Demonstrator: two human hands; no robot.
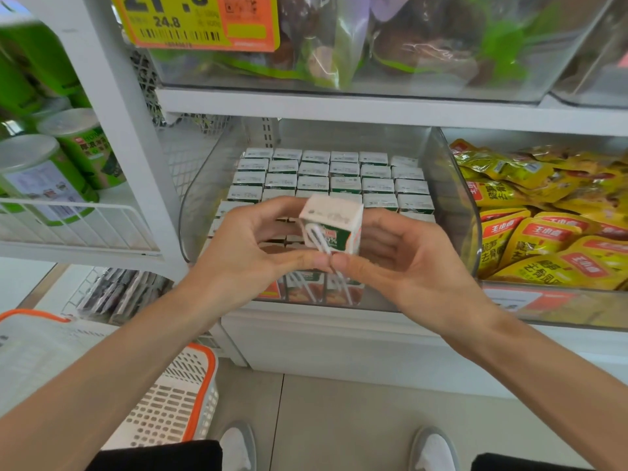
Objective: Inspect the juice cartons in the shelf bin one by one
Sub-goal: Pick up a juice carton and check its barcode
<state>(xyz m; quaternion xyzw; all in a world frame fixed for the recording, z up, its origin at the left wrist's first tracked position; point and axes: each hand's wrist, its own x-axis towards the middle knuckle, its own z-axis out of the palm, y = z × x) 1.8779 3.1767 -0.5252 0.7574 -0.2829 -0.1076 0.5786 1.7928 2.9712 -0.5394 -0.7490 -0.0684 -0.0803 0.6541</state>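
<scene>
A small white juice carton (331,226) with a green and orange label and a wrapped straw on its side is held up in front of the clear shelf bin (452,185). My left hand (244,246) and my right hand (404,263) both pinch it, thumbs meeting under its bottom edge and fingers behind it. It is tilted, top face toward me. Inside the bin, several rows of identical cartons (339,175) stand upright and tightly packed. My hands hide the middle rows.
To the right, a clear bin holds yellow snack packets (543,232). Green canisters (44,178) stand on the wire shelf at left. Bagged goods fill the bin above (373,45). A white and orange basket (176,396) sits on the floor at lower left, near my shoes.
</scene>
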